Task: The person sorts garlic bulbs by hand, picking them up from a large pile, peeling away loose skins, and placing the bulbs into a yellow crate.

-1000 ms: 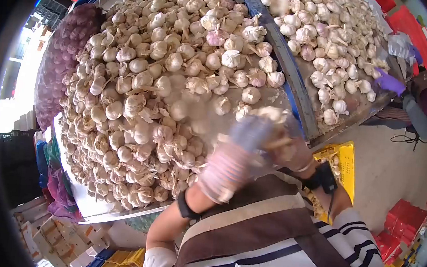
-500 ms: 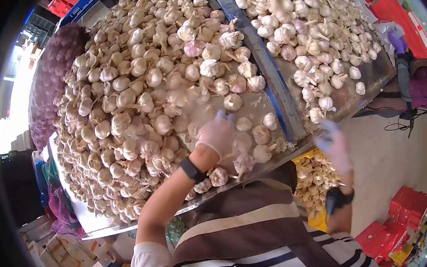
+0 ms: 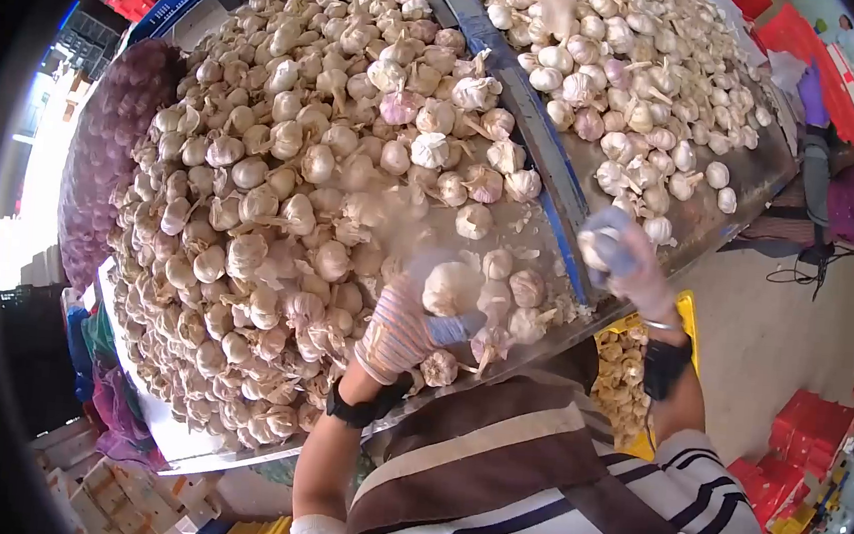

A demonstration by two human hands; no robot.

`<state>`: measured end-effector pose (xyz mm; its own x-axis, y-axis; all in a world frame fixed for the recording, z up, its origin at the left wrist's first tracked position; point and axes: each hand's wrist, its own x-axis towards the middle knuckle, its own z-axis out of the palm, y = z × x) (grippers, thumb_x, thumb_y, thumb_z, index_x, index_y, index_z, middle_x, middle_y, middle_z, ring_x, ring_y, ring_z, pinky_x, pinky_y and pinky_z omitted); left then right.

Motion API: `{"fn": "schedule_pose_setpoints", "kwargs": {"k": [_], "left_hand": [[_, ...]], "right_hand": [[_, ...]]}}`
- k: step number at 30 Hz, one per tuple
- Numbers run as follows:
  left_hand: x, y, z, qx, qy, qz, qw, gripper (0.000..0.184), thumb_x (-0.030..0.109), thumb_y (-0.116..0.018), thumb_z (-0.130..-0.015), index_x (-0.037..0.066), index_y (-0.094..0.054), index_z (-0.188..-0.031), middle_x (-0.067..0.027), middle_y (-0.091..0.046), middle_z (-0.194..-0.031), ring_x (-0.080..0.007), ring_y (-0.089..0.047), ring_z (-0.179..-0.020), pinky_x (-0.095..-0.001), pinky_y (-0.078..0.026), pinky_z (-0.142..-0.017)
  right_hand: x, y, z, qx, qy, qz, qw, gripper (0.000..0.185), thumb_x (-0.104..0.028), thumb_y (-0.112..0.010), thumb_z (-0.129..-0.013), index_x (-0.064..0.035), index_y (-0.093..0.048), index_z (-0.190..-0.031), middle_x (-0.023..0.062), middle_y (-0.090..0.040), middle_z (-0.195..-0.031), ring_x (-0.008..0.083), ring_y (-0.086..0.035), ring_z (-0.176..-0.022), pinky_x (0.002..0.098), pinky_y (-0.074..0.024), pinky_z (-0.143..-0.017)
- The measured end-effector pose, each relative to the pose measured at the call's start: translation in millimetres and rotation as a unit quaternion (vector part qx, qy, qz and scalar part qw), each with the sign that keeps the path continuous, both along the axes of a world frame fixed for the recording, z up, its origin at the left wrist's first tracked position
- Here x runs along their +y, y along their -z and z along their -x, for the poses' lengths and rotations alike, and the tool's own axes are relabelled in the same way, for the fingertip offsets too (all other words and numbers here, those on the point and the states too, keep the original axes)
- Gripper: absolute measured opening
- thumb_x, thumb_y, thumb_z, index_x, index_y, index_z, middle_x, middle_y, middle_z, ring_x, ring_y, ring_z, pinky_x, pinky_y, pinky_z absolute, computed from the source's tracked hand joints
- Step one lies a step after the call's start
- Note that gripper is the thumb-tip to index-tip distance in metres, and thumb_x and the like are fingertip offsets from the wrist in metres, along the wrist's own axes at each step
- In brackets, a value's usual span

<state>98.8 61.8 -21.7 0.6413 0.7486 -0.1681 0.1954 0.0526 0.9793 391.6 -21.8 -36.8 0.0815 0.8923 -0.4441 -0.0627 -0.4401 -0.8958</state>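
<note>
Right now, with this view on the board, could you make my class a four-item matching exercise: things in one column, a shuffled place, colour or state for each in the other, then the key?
Things:
1. right hand
2. net sack
3. divider
4. nearest crate

Descriptions:
A. purple, at the picture's left
B. yellow
C. fingers closed on a bulb
D. between two garlic heaps

Right pairs: 1-C, 2-A, 3-D, 4-B

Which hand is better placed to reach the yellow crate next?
Probably the right hand: it holds a garlic bulb nearer the yellow crate, while the left hand is at another bulb.
</note>
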Motion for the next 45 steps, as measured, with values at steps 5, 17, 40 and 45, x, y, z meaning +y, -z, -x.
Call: {"fn": "schedule_pose_setpoints", "kwargs": {"k": [5,17,40,45], "left_hand": [[-12.9,-6.8,-6.7,0.008,-0.058,-0.056,0.997,0.048,0.022,-0.082,-0.066,0.003,-0.058,-0.103,-0.0096,-0.065,-0.089,-0.0204,-0.063,-0.077,-0.0320,-0.050,-0.073],[-16.8,9.2,-16.6,0.185,0.053,-0.221,0.956,0.015,0.013,-0.066,-0.065,0.003,-0.060,-0.074,-0.0211,-0.058,-0.065,-0.0386,-0.058,-0.062,-0.0418,-0.046,-0.053],[82.1,65.7,-117.8,0.449,0.161,-0.279,0.833,0.032,0.013,-0.061,-0.076,0.000,-0.061,-0.105,-0.0164,-0.065,-0.099,-0.0311,-0.067,-0.083,-0.0424,-0.055,-0.067],[67.2,76.7,-105.1,0.454,0.194,-0.252,0.833,0.036,0.017,-0.060,-0.082,0.002,-0.050,-0.114,-0.0181,-0.066,-0.092,-0.0328,-0.066,-0.087,-0.0429,-0.054,-0.068]], "right_hand": [[-52.2,-93.4,-22.1,-0.402,-0.309,-0.067,0.859,0.054,-0.026,-0.075,-0.075,-0.0067,-0.052,-0.120,0.0088,-0.059,-0.103,0.0201,-0.060,-0.089,0.0329,-0.0497,-0.077],[16.5,-26.3,104.7,-0.303,-0.216,-0.305,0.877,0.057,-0.028,-0.067,-0.082,-0.0039,-0.044,-0.129,0.0161,-0.050,-0.119,0.0279,-0.055,-0.103,0.0370,-0.0462,-0.087],[166.4,48.3,38.1,-0.535,-0.220,-0.078,0.812,0.027,-0.025,-0.059,-0.083,-0.0084,-0.063,-0.103,0.0170,-0.065,-0.101,0.0313,-0.063,-0.094,0.0396,-0.0491,-0.083],[163.2,39.6,64.5,-0.601,-0.392,0.056,0.694,0.029,-0.026,-0.056,-0.083,-0.0118,-0.056,-0.108,0.0162,-0.062,-0.106,0.0362,-0.062,-0.094,0.0461,-0.0496,-0.081]]}}
